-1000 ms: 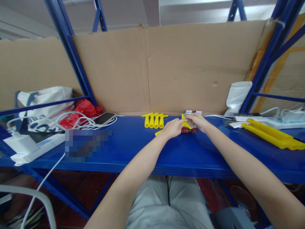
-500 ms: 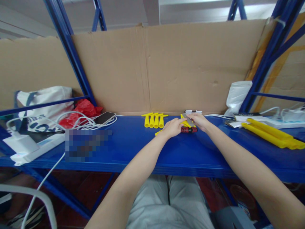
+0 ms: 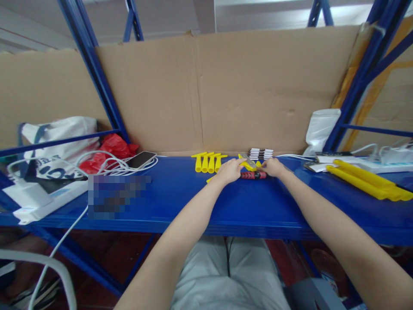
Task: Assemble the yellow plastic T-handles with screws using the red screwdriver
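Note:
On the blue shelf, my left hand (image 3: 230, 170) is closed on a yellow scraper head (image 3: 248, 165) with a flat grey blade-like piece on it. My right hand (image 3: 273, 167) is just to the right, its fingers pinched together beside a small yellow tip; what they hold is too small to make out. Below and between the hands lies a red-and-black screwdriver-like handle (image 3: 253, 175). Another bit of yellow shows under my left wrist, mostly hidden. Several yellow T-shaped scraper handles (image 3: 208, 163) stand in a row to the left.
Behind my hands is a stack of small white packets with black bands (image 3: 260, 154). Long yellow pieces (image 3: 368, 181) lie at the right by a power strip. A phone (image 3: 142, 159), cables, a red bag (image 3: 112, 148) and a blurred-out patch are at the left. Cardboard (image 3: 251, 90) walls the back.
My right hand has come down and toward me, off the grey piece, uncovering the white packets. My left hand has shifted slightly left with the yellow head.

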`<state>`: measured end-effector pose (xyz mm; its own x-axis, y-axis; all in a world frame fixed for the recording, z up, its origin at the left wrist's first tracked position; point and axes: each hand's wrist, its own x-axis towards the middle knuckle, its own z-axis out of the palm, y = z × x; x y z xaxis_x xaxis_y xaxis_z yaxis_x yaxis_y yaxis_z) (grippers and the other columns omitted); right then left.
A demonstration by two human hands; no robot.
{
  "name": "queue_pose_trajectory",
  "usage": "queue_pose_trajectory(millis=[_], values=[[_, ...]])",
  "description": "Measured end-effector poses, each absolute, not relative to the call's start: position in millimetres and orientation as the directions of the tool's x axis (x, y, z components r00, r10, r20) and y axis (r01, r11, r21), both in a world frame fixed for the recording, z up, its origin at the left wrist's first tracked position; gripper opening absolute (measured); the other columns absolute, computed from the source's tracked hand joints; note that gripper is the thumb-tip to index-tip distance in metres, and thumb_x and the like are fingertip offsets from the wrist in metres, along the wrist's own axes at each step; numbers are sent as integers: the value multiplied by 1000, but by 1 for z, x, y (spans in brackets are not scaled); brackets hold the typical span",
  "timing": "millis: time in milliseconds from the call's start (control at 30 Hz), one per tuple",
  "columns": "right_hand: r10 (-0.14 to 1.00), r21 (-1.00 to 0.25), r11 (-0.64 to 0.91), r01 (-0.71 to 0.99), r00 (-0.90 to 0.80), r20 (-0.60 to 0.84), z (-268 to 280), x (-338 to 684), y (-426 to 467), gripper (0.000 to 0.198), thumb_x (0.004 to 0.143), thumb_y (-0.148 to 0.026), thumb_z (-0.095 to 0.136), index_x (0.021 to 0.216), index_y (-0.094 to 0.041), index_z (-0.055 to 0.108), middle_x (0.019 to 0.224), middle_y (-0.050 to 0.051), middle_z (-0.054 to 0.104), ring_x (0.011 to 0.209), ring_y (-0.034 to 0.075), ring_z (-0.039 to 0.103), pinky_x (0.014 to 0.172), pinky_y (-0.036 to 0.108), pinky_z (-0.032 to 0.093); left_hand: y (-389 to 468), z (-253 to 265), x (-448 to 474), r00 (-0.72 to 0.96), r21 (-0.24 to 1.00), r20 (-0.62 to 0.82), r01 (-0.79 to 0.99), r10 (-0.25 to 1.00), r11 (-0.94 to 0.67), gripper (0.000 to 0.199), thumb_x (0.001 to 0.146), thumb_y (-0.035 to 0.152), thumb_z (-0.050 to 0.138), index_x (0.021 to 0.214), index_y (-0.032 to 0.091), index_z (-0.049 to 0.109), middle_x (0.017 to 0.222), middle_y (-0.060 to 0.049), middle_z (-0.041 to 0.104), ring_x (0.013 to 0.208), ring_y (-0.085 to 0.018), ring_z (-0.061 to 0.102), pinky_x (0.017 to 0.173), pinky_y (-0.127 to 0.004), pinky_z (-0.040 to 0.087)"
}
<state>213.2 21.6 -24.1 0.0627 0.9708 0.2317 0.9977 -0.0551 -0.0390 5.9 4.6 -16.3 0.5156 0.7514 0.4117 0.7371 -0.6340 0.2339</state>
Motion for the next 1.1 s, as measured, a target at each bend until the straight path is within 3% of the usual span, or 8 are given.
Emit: queue_pose_trajectory(millis=[333,467,633,767,933,1100], values=[[976,89,-89,992,69,205,-23,208,20,32,82,-22,41,95,-6,66,105,25,59,109,32,50,82,40,42,9,-21,5,508,209,384,766,771,-608,42,85,26,44,127,28,46,120,-6,56,111,-22,51,94,-35,38],[972,66,-106,992,89,217,-24,208,19,36,80,-18,40,101,-2,63,107,27,58,108,33,51,82,39,42,8,-20,5,511,197,387,767,767,-610,42,86,26,44,128,28,45,119,-6,57,110,-22,52,93,-35,39],[967,8,-153,988,148,207,-23,212,16,32,76,-18,45,98,-7,64,104,23,61,103,31,55,78,36,43,6,-18,4,518,171,369,779,772,-604,42,87,28,41,129,31,43,115,-6,58,105,-22,54,90,-36,41],[951,-120,-179,976,203,231,-20,217,17,27,77,-21,46,91,-11,66,98,17,64,96,27,58,73,31,43,6,-18,4,521,157,382,777,764,-609,43,88,28,39,130,29,41,113,-6,58,104,-22,54,89,-36,41],[859,-396,-114,911,291,421,-10,219,17,21,74,-22,51,82,-9,66,86,14,67,82,22,61,65,26,42,9,-19,4,513,172,416,766,751,-619,42,88,27,38,129,29,43,114,-7,58,107,-22,53,90,-37,40],[800,-731,43,681,415,434,-1,208,13,11,74,-21,54,67,-13,55,64,6,63,58,15,60,51,22,40,10,-21,3,514,192,421,755,747,-627,41,87,27,40,128,28,45,117,-7,57,109,-22,51,91,-36,40]])
